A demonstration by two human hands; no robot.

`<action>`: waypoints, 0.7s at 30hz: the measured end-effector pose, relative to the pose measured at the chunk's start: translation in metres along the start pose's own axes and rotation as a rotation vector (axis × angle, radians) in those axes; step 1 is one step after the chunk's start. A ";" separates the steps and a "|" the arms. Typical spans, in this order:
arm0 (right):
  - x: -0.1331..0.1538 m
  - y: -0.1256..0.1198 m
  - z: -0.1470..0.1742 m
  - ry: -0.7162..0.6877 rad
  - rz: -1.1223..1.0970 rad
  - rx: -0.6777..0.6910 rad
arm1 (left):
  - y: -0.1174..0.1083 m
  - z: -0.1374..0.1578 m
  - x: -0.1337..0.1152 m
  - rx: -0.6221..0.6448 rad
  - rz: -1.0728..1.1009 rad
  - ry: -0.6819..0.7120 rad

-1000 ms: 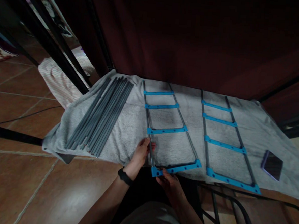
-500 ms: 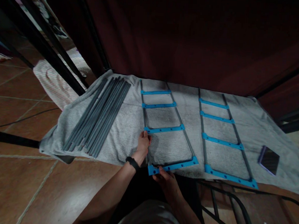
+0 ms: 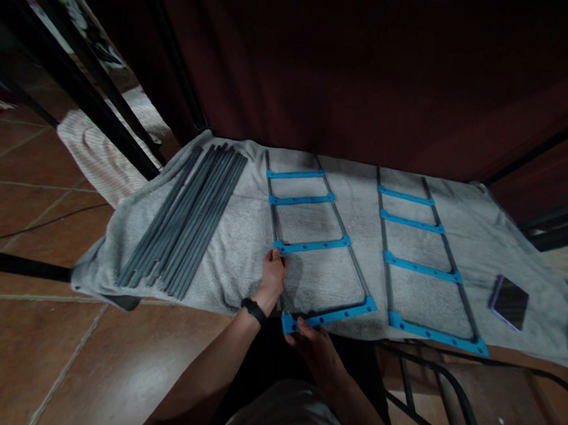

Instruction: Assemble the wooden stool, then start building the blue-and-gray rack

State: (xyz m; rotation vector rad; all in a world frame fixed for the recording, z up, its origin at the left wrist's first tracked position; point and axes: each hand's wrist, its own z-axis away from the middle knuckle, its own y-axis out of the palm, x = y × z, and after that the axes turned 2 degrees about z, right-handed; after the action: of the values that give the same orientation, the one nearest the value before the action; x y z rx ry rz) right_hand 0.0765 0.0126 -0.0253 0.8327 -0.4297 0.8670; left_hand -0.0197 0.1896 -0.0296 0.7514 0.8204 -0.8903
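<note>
Before me lies a ladder-like frame made of two grey tubes (image 3: 358,273) joined by several blue crossbars (image 3: 313,247). My left hand (image 3: 273,275) is closed around the frame's left tube, just below the third blue crossbar from the far end. My right hand (image 3: 315,348) pinches the nearest blue crossbar (image 3: 340,315) close to its left end, thumb on top and fingers underneath. That crossbar tilts, its left end lower in view than its right. A second frame of the same kind, with its own blue crossbar (image 3: 437,338) in front, rests to the right, untouched.
A bundle of loose grey tubes (image 3: 191,226) lies on the left of the grey blanket (image 3: 242,261). On the right side is a phone (image 3: 509,303). A dark red curtain (image 3: 350,75) hangs behind, and black metal posts (image 3: 85,78) stand at the left.
Both hands keep their holds on the left frame, with almost no movement. My right hand has shifted very slightly left along the near crossbar. The view has moved a little.
</note>
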 end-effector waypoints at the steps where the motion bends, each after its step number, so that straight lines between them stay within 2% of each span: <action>1: 0.000 0.001 0.000 0.015 -0.022 -0.009 | 0.000 -0.001 0.001 -0.005 -0.001 0.002; 4: 0.002 0.005 0.001 0.063 -0.075 -0.061 | 0.000 -0.002 0.002 -0.014 -0.004 0.011; 21: 0.003 0.014 0.003 0.074 -0.180 -0.150 | -0.001 0.003 -0.001 0.016 0.016 -0.003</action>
State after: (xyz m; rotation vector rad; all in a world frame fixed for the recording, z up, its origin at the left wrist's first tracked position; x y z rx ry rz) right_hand 0.0670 0.0164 -0.0155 0.6874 -0.3452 0.6880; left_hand -0.0200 0.1877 -0.0273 0.7690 0.8040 -0.8841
